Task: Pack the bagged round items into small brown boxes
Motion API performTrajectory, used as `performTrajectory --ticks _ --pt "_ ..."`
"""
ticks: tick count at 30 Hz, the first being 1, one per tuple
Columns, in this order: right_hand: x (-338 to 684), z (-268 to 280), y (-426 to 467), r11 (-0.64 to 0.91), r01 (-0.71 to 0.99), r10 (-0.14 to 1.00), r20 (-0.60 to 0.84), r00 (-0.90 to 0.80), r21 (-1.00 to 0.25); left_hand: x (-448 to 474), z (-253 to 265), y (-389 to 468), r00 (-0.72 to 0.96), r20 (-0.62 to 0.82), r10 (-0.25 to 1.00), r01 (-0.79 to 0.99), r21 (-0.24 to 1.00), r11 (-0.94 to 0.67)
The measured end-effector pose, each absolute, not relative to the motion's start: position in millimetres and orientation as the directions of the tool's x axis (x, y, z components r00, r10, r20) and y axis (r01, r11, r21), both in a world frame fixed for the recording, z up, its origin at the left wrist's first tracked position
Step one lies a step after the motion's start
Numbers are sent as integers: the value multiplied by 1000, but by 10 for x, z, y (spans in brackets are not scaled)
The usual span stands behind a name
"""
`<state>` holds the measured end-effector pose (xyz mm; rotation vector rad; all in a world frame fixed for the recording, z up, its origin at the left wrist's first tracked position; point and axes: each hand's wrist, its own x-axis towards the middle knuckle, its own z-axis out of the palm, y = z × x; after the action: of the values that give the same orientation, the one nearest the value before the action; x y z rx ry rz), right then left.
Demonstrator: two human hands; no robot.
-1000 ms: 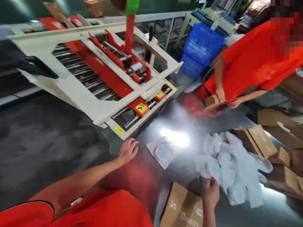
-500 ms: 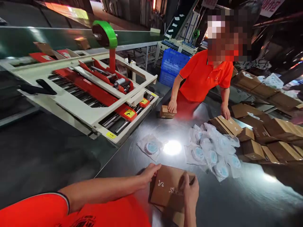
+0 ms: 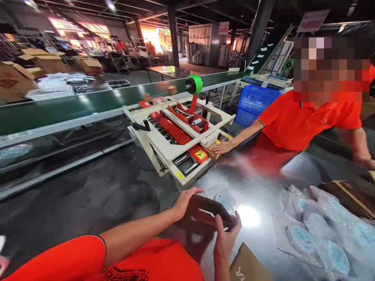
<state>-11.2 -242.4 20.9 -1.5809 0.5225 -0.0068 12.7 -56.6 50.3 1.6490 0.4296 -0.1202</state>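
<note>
Between my hands is a small brown cardboard box (image 3: 202, 208), tilted up over the metal table, with a dark gap showing along it. My left hand (image 3: 185, 201) grips its left end. Opposite it, my right hand (image 3: 227, 236) has the thumb and fingers around the right end. Just beyond the box lies a clear bubble-wrapped item (image 3: 223, 200) with a round, pale blue face, partly hidden by the box. Near my right wrist, a flat brown carton (image 3: 249, 265) rests on the table.
Several bubble-wrapped items (image 3: 319, 234) are heaped on the right. Across the table a co-worker's hand (image 3: 224, 147) touches another small box (image 3: 211, 150) at the mouth of a tape-sealing machine (image 3: 178, 136). A green conveyor belt (image 3: 96, 105) and a blue crate (image 3: 256, 103) stand behind.
My view has swung left and up. The cardboard went from lying flat-faced toward me to a tilted box with a gap. The co-worker's box moved from the table onto the machine's rollers.
</note>
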Motion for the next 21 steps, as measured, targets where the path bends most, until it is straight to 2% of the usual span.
performTrajectory --ticks 2,5,8,10,14,19,21 --pt "-194 169 -2325 -45 -274 -256 -254 933 -961 224 414 -507 914 -374 156 381 924 -22" --pt "-317 45 -2243 -256 -33 -96 -9 995 -966 470 307 -383 929 -361 84 367 928 -65" --pt "-408 -72 -2195 -442 281 178 224 958 -852 741 315 -197 948 -304 95 317 931 -183" --pt "-435 -110 -2163 -533 397 280 288 916 -747 801 387 -61 954 -274 126 299 912 -280" --pt "-429 -95 -2132 -622 466 353 306 884 -629 426 593 133 966 -209 152 256 857 -448" --pt "-370 -82 -2145 -604 479 408 270 872 -636 -168 702 119 977 -60 -206 -91 754 -651" --pt "-295 -95 -2152 -596 469 386 280 879 -652 -151 648 72 971 -59 -233 -120 722 -682"
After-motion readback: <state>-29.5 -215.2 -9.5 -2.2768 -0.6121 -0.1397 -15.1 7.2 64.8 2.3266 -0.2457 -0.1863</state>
